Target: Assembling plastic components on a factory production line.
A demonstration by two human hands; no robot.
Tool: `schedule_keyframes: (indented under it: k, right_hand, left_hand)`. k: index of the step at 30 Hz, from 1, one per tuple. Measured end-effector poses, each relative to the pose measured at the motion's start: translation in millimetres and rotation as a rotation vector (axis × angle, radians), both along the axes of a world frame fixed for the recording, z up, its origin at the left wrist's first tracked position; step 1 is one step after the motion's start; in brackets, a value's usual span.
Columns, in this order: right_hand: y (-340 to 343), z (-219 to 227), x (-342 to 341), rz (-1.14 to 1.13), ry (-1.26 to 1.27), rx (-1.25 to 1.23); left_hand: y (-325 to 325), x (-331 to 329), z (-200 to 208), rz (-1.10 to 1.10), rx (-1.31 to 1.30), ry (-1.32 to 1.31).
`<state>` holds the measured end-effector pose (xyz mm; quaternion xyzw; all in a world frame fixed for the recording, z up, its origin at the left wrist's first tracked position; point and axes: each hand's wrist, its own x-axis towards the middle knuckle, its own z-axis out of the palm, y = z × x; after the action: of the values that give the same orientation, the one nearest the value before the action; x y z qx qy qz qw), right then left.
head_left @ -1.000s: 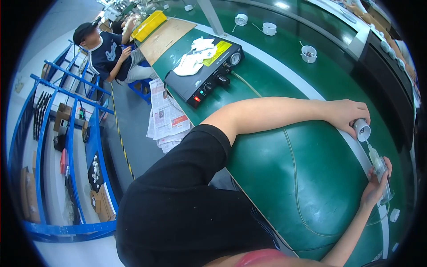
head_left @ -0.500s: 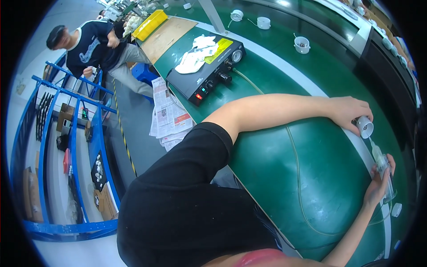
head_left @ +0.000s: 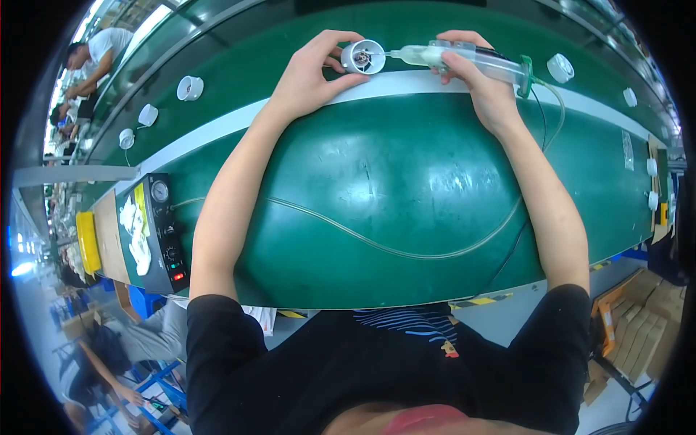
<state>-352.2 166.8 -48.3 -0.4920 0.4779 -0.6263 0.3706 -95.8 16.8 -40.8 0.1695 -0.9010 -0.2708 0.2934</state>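
Observation:
My left hand (head_left: 308, 78) grips a small white round housing (head_left: 371, 67) by its sides, its open face tilted toward me and some small metal-looking parts inside. My right hand (head_left: 489, 90) is wrapped round a clear dispensing syringe (head_left: 502, 68) that lies nearly level. The syringe's pale, narrow nozzle (head_left: 417, 54) points left, and its thin tip reaches the open face of the housing. Whether the tip touches anything inside is too small to tell. From the green cap (head_left: 525, 77) at the syringe's back end runs a clear hose (head_left: 406, 255).
A black dispenser box (head_left: 165, 239) with a gauge and white gloves on top stands at the left. More white housings (head_left: 190, 88) sit along the far side, another (head_left: 560, 68) right of the syringe. The hose loops across the green table (head_left: 362, 210). Co-workers are at the left.
My view has swung to the right, so both hands now appear at the top middle. The nozzle tip, just below the housing before, is now at its open face. Both hands keep their hold.

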Motion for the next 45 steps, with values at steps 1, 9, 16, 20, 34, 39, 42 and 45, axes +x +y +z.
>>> schedule_keyframes:
  k: [1,9,16,20,34,39,42,45]
  right_hand:
    - [0.0,3.7,1.3,-0.005,0.041,-0.001]
    - [-4.2,-0.3,10.2,-0.017,0.142,0.031]
    - [-7.1,9.3,11.8,-0.005,0.191,0.018]
    - [-13.9,-21.7,2.6,-0.027,0.261,-0.140]
    - [22.1,11.5,11.4,0.040,0.046,-0.089]
    - [39.0,25.2,11.0,0.085,-0.026,-0.039]
    - [43.4,25.2,11.4,0.043,-0.006,-0.050]
    - [43.6,22.1,10.8,0.028,0.013,-0.074]
  left_hand:
    - [1.5,1.6,1.3,0.030,-0.015,-0.012]
    - [0.6,5.7,-1.4,0.010,-0.024,-0.011]
    - [-3.8,-4.4,2.1,-0.006,0.018,0.027]
    - [3.8,-6.6,-10.9,0.063,0.021,-0.084]
    - [15.2,6.0,-1.8,0.033,0.181,-0.120]
    - [38.4,-2.2,10.5,0.111,0.158,0.022]
    - [24.1,2.5,4.6,0.223,-0.129,-0.084]
    - [6.9,8.3,-7.0,0.294,-0.093,-0.046]
